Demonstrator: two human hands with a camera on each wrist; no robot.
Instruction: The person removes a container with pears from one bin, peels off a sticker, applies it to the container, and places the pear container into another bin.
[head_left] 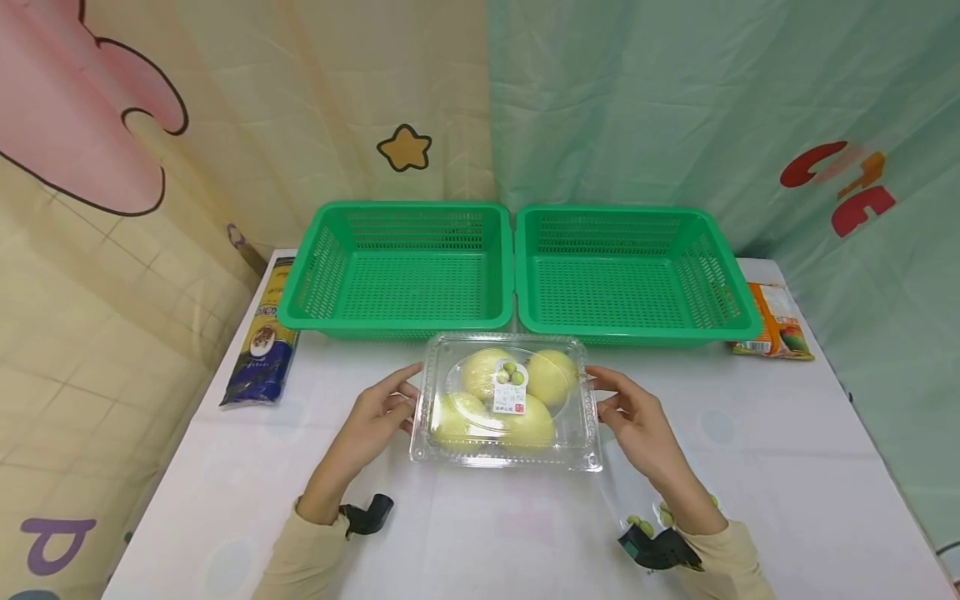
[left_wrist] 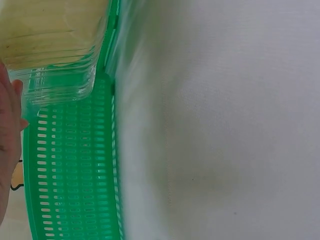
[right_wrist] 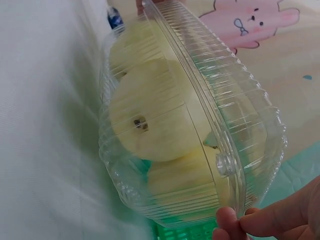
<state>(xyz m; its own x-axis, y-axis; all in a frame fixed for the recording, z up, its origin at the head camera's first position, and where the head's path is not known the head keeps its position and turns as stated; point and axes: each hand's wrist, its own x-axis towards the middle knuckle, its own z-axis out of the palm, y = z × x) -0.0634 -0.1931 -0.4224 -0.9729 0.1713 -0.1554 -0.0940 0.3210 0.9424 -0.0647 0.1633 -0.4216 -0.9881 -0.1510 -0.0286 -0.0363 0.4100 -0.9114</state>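
Observation:
Both hands hold a clear plastic clamshell box (head_left: pixel 583 437) with several pale yellow round fruits (right_wrist: pixel 155 105) inside and a white label (head_left: pixel 510 392) on its lid. My left hand (head_left: pixel 375 418) grips the left side of the box, and its fingertips show by the box wall in the left wrist view. At the opposite side my right hand (head_left: pixel 637 421) pinches the rim between thumb and fingers, as the right wrist view shows. The box is raised over the white table, tilted, its far edge overlapping the front of the baskets in the head view.
Two green plastic baskets (head_left: pixel 397 324) (head_left: pixel 637 330) stand side by side at the back, before a curtain. A blue and yellow packet (head_left: pixel 262 342) lies left of them, an orange packet (head_left: pixel 780 321) right. Under the right wrist lies clear packaging with small green fruit shapes (head_left: pixel 641 525).

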